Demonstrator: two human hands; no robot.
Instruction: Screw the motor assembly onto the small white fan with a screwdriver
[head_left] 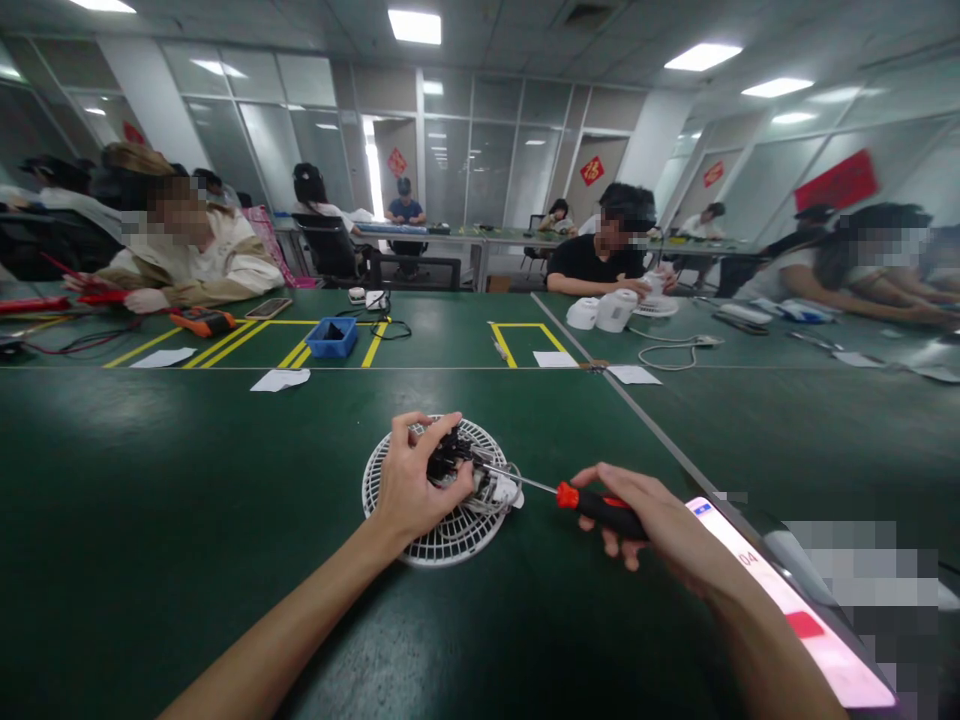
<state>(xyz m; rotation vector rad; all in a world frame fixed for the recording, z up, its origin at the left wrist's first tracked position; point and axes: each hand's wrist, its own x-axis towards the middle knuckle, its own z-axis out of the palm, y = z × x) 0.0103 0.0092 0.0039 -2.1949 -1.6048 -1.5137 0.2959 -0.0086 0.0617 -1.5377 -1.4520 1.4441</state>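
Observation:
In the head view, a round white fan grille (450, 548) lies on the green table in front of me. My left hand (416, 480) is closed around a black motor-like part (448, 455) above the grille. A white cord (480, 500) is bunched beside this part, partly hidden by my fingers. My right hand (637, 510) grips a screwdriver (611, 512) by its black and red handle. Its metal shaft points left, and the tip reaches the black part near my left thumb. Whether the tip sits in a screw is too small to tell.
A lit phone-like screen (787, 610) lies near my right forearm. Farther off are a blue bin (332, 340), paper slips (281, 380), yellow tape marks and an orange multimeter (202, 321). Across the table, a person in black (592, 262) handles white parts.

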